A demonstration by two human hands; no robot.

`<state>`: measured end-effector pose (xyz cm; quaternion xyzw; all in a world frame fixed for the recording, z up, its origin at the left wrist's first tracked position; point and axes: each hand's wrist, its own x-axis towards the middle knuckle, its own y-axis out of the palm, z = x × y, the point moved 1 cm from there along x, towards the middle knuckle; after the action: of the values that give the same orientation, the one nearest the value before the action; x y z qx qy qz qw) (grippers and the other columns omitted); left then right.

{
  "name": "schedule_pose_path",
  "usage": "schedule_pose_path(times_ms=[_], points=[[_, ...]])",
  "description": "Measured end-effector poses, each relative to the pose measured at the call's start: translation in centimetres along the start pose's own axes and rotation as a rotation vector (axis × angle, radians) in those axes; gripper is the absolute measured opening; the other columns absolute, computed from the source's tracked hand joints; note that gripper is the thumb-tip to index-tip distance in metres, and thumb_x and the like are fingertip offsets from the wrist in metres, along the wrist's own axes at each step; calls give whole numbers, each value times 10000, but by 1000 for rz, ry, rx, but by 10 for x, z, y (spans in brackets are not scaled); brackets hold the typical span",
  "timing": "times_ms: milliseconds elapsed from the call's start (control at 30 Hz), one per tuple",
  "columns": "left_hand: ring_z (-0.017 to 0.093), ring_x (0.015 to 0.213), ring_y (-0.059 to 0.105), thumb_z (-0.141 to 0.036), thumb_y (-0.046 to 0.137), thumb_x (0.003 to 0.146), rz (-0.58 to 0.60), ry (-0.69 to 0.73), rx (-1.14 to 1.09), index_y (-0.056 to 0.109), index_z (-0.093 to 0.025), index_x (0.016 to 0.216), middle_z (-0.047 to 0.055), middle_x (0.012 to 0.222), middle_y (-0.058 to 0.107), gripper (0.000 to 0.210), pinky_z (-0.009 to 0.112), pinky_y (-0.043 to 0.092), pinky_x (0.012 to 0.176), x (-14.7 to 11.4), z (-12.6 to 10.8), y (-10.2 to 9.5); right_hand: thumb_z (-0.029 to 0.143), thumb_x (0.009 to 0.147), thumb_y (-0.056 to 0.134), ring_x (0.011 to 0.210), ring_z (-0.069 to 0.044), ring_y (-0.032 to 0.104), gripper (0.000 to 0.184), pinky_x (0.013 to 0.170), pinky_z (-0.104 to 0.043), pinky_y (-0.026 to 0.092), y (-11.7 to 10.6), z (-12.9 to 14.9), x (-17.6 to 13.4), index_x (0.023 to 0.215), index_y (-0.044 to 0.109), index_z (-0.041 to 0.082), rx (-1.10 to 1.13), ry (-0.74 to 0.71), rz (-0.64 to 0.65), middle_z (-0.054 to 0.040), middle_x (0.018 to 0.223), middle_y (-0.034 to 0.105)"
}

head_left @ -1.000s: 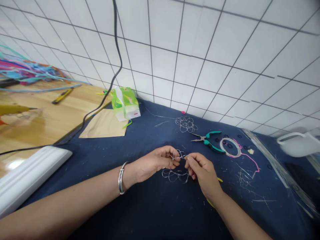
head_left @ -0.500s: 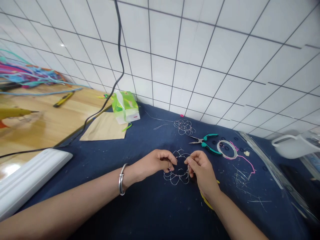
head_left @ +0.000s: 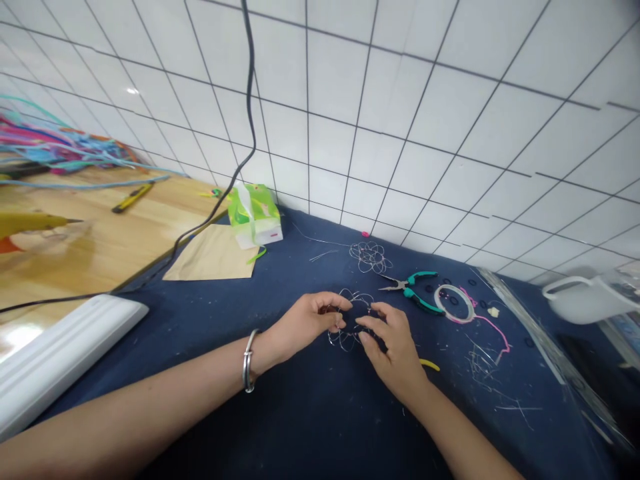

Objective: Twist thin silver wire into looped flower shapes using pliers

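A ring of thin silver wire bent into petal-like loops [head_left: 345, 340] is between my hands above the dark blue table covering. My left hand [head_left: 313, 323] is closed on its left side, thumb and forefinger curled around the wire. On the right side, my right hand [head_left: 395, 343] has its fingers spread, with the tips at the ring; fingers partly cover the wire there. Farther back lies a second looped wire flower [head_left: 370, 257]. Pliers with teal handles [head_left: 413, 287] rest beyond my right hand, jaws pointing left. A yellow curved piece [head_left: 430, 365] shows beside my right wrist.
Right of the pliers lie a white ring with pink cord [head_left: 454, 304] and wire scraps [head_left: 483, 363]. A white pitcher [head_left: 590, 297] stands far right. Brown paper [head_left: 210, 257], a green tissue pack [head_left: 255, 213] and a white power strip [head_left: 70, 360] are left. A black cable hangs down.
My right hand has turned and spread its fingers, after being pinched at the ring's right side. The wire ring has tilted and shifted slightly left. My left hand keeps its hold.
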<state>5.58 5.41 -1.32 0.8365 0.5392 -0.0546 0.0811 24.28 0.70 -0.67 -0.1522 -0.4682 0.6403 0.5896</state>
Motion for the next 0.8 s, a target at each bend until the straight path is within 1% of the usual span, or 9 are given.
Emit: schedule_pose_path(times_ms=[133,233,300,433,533,600,733,767,800], points=[[158,695,591,-170,587,721,-66,-9,1,615,-144,952,40,753,645,235,294,480,657,4,2,-4,212,819,490,1064,-248,443,226,892,-445,400,0,0,0,982,638,263,-73,-59,24,-75,1151,486],[159,644,577,-195,581,724,-95,16,141,628,-160,950,39,758,634,233,281,470,589,8,3,-10,190,800,514,1064,-260,436,207,887,-463,405,0,1,0,941,652,253,-140,-147,93,-83,1123,519],[165,653,565,-203,598,714,-122,118,309,655,-185,921,41,798,627,215,280,453,603,8,1,-13,186,793,525,1059,-264,438,206,885,-472,409,0,2,0,947,649,243,-174,-193,134,-91,1108,535],[204,783,559,-236,613,725,-163,365,614,670,-243,938,50,956,603,221,307,422,746,2,-4,-16,185,807,507,1043,-260,444,215,874,-476,423,-1,5,0,971,637,232,-187,-210,153,-98,1086,544],[255,886,548,-285,601,748,-150,425,793,647,-254,1019,70,1021,590,277,351,406,808,-3,-11,-20,181,820,487,1043,-255,439,221,894,-471,416,0,7,0,986,628,216,-186,-207,165,-99,1084,543],[287,962,529,-305,589,762,-129,449,883,651,-250,1021,81,1050,590,272,391,388,854,-7,-19,-23,177,823,483,1048,-253,435,225,909,-468,409,0,8,0,997,623,206,-185,-204,171,-101,1086,541],[281,1026,513,-259,518,815,-135,549,878,630,-226,1057,88,1093,595,268,427,364,910,-13,-38,-26,177,821,489,1063,-256,435,231,906,-479,412,0,10,1,1009,619,213,-176,-200,172,-102,1113,542],[268,1044,510,-224,488,830,-113,594,852,621,-221,1073,86,1107,596,277,423,358,928,-14,-40,-25,178,820,492,1071,-257,436,232,904,-478,415,0,10,1,1011,618,214,-175,-201,173,-102,1127,541],[256,1073,503,-190,463,839,-57,631,841,610,-218,1094,81,1128,595,295,415,352,945,-14,-41,-22,181,819,495,1080,-257,436,232,903,-475,416,0,9,1,1012,618,214,-175,-201,177,-102,1143,540]])
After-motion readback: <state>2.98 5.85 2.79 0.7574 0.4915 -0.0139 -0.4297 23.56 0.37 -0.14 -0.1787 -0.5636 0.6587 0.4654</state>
